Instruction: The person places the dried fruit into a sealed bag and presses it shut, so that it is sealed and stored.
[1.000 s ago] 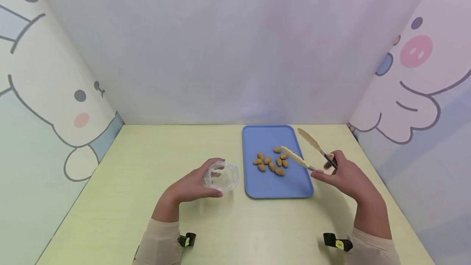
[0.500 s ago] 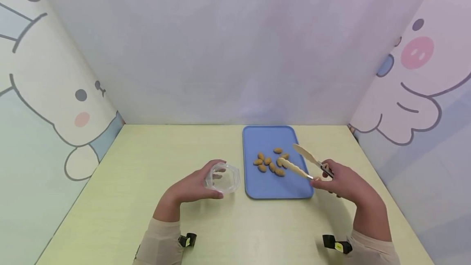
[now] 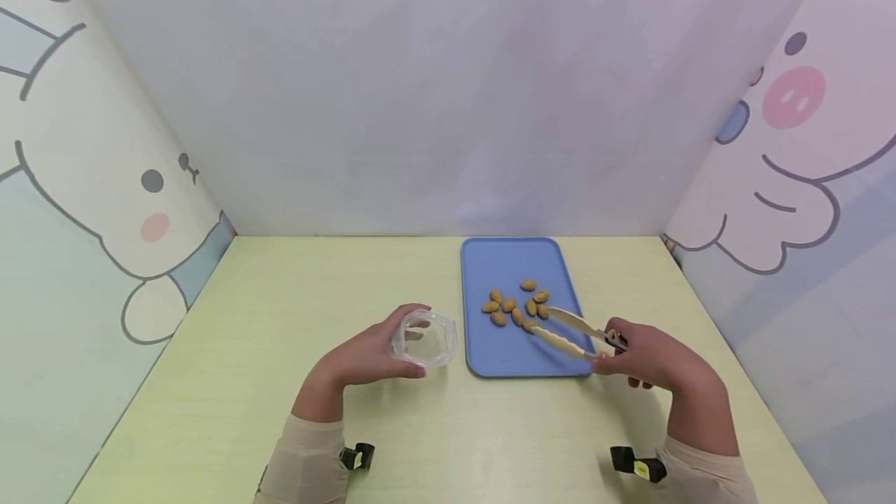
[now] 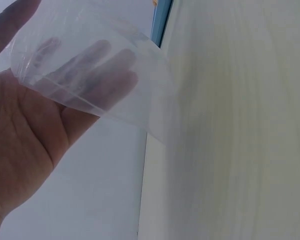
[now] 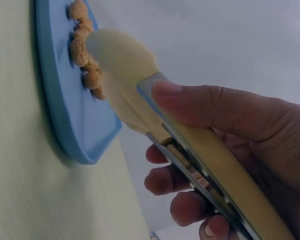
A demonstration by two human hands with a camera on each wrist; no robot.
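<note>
we see a person's left hand [image 3: 367, 350] holding a clear plastic cup [image 3: 449, 341], its fingers [image 3: 413, 306] curled round the far side and its thumb [image 3: 402, 369] along the near side, spread about as wide as the cup itself. from the left wrist we can make out those fingers through the see-through wall; we cannot tell whether the cup touches the table [image 3: 315, 278] or hangs just above it. the right hand [image 3: 651, 352] grips a pair of tongs [image 3: 575, 323], the thumb pressed along one arm and the fingers [image 5: 185, 207] curled under the other, so the hand is part closed on them. the tongs' two cream tips stand a little apart over the blue tray [image 3: 511, 259], angled down toward the nuts [image 3: 517, 316]. the tips are right beside the nuts at the near right edge of the group, and one overlaps a nut in our head view; we cannot tell whether they touch it. the nuts lie in a loose bunch around the middle of the tray, which sits on the table to the right of the cup, well apart from the back wall's [image 3: 448, 99] top. we also notice beige sleeves [image 3: 304, 453] on both arms, and cartoon animals [image 3: 791, 115] on the side walls.
</note>
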